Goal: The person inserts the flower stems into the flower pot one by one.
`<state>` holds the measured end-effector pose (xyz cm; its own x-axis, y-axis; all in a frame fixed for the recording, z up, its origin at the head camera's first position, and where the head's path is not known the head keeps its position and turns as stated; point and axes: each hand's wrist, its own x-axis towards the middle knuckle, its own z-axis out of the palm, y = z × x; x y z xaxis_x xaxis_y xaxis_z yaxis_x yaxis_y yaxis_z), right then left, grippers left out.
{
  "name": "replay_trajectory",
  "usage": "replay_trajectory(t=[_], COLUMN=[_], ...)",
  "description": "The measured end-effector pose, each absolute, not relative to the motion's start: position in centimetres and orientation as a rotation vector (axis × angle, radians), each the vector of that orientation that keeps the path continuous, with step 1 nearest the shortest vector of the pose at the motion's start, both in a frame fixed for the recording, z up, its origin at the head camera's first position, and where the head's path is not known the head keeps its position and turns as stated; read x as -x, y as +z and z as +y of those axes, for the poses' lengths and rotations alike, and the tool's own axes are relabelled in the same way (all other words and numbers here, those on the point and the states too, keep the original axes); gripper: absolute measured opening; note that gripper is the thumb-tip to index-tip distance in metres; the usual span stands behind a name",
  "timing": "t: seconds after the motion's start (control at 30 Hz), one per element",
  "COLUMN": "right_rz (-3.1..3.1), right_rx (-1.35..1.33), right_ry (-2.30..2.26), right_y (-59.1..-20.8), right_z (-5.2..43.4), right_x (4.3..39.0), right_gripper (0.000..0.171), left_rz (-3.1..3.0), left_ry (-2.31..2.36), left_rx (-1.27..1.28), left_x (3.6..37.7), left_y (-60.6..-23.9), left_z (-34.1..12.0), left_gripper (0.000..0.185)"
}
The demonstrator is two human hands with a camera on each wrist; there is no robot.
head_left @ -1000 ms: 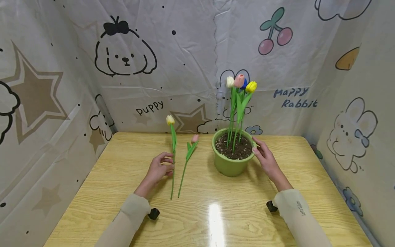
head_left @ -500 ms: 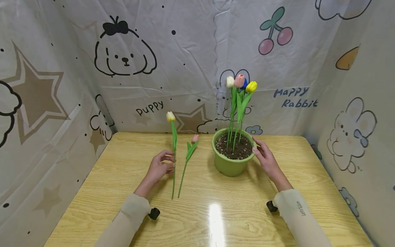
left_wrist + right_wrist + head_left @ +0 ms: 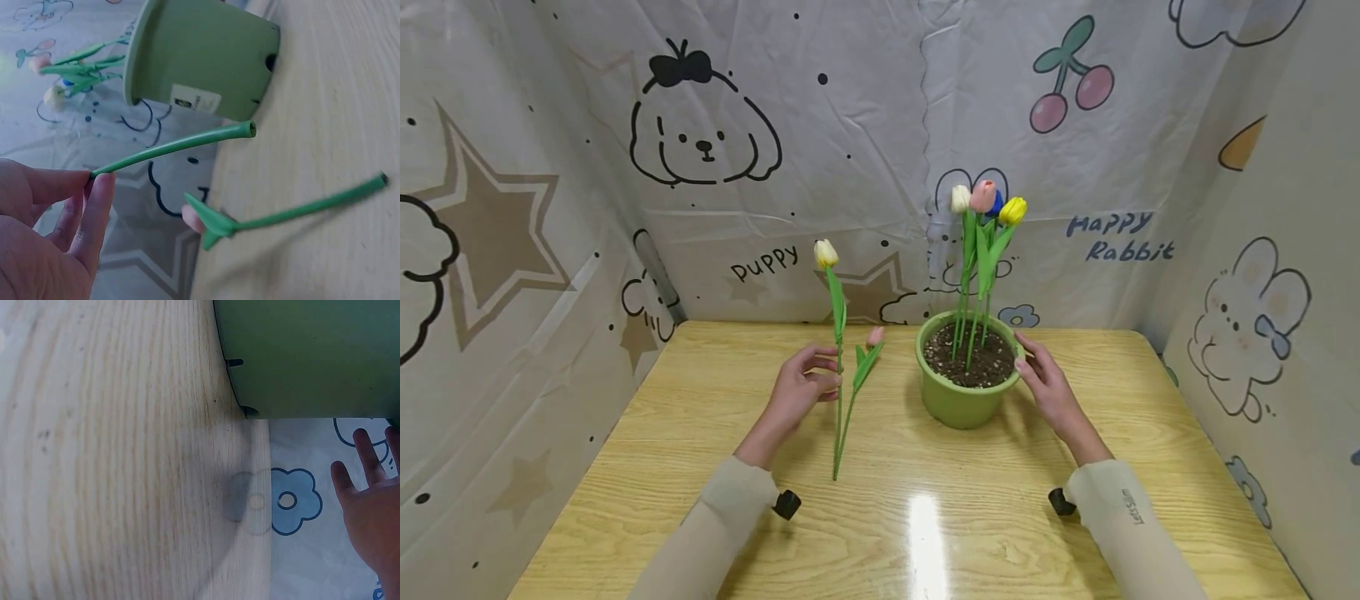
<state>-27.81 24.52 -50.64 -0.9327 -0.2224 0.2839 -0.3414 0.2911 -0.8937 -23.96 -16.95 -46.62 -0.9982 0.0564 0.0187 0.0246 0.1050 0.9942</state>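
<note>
Left hand (image 3: 801, 390) pinches the stem of a cream tulip (image 3: 836, 333) between thumb and fingertips (image 3: 94, 194) — the grip is closed on the stem about midway along. The stem's long axis runs near upright, tilted slightly, the bloom at the top and the cut end low, at or just above the table (image 3: 647, 467); the left wrist view shows that open stem end free of the wood. The green pot (image 3: 958, 400) lies to the right of this grip, near but apart from it, and the left hand is the hand nearer the tulip.

Right hand (image 3: 1051, 392) rests against the pot's right wall with fingers relaxed and nearly straight — touching, not curled round it. In the right wrist view the fingers (image 3: 369, 481) appear spread beside the pot wall.

Contents of the pot: dark soil (image 3: 981, 362) with four tulips standing upright in it (image 3: 981, 242) — white, pink, blue and yellow blooms, clustered together.

A pink tulip (image 3: 859, 379) lies flat on the table between the held stem and the pot, its long axis running away from the person, bloom at the far end.
</note>
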Motion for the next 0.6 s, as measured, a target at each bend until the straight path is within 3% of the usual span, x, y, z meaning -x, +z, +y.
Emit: replay_trajectory(t=[0.6], right_rz=[-2.423], right_rx=[-0.558], right_ry=[1.739], right_y=[-50.8], right_z=[24.8], right_x=[27.9], right_gripper=[0.053], left_rz=[2.268], left_ry=[2.209], left_rx=[-0.347], left_x=[25.1], left_y=[-42.0], left_z=[-10.6], left_gripper=[0.036])
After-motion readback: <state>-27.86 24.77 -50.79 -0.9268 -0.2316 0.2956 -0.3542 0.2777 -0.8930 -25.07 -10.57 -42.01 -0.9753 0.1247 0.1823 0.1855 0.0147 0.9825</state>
